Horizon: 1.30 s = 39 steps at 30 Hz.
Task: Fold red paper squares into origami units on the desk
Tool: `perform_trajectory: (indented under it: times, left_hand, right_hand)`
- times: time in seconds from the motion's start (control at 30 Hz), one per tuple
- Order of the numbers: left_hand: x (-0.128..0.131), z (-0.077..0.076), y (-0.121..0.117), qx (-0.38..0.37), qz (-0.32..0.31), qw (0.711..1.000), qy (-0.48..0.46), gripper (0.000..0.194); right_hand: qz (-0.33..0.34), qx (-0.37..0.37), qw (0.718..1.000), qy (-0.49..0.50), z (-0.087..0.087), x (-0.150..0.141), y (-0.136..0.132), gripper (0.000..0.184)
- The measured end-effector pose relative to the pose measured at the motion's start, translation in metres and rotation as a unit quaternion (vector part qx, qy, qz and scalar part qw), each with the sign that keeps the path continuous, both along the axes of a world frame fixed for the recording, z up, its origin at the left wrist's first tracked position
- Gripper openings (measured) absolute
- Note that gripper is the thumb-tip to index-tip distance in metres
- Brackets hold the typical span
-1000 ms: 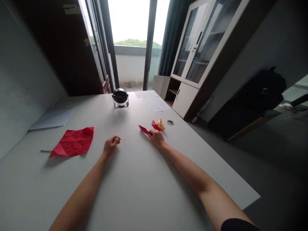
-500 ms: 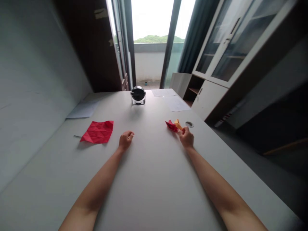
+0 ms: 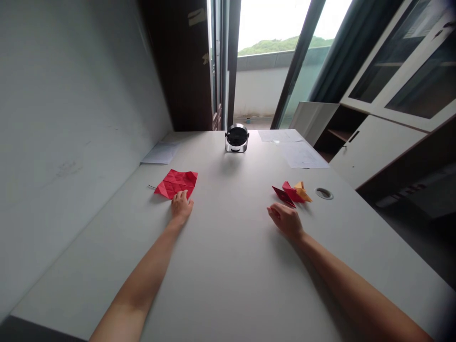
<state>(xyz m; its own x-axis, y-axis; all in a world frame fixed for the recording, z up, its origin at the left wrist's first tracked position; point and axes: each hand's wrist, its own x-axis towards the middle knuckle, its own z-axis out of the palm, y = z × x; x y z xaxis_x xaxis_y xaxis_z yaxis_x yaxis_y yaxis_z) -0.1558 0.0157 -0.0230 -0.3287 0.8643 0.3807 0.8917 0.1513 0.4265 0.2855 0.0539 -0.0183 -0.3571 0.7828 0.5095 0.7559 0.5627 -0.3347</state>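
Observation:
A creased red sheet of paper (image 3: pixel 177 183) lies at the left of the table. My left hand (image 3: pixel 181 208) reaches its near edge with fingers stretched onto the paper and thumb apart, not closed round it. On the right, my right hand (image 3: pixel 286 220) hovers low over the table, fingers loosely bent, with nothing visible in them. Just beyond it lie a dark red folded paper piece (image 3: pixel 284 196), a brighter red folded paper piece (image 3: pixel 294 192) and a yellow-orange folded paper piece (image 3: pixel 302 192), bunched together.
A round black device on a silver stand (image 3: pixel 237 137) is at the table's far end. White sheets (image 3: pixel 302 154) lie at the back right, another paper stack (image 3: pixel 161 153) at the back left by the wall. A round cable hole (image 3: pixel 324 193) sits near the right edge.
My right hand has let go of the folded paper and drawn back toward me. My left hand has moved to the red sheet and its fingers have opened. The view has turned left.

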Motion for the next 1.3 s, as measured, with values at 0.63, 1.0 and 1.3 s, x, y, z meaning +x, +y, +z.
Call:
perform_trajectory:
  times: [0.63, 1.0, 1.3]
  left_hand:
    - [0.088, 0.019, -0.001, -0.043, -0.319, 0.947, -0.002, 0.021]
    - [0.082, 0.012, 0.018, -0.087, -0.329, 0.94, -0.013, 0.093]
    - [0.08, 0.019, 0.014, -0.089, -0.374, 0.923, -0.021, 0.091]
  right_hand:
    - [0.013, 0.032, 0.991, 0.126, 0.006, -0.066, 0.033, 0.022]
    - [0.108, -0.036, 0.989, 0.09, 0.003, -0.067, 0.037, 0.035]
    - [0.151, -0.085, 0.985, 0.006, -0.006, -0.067, 0.034, 0.058]
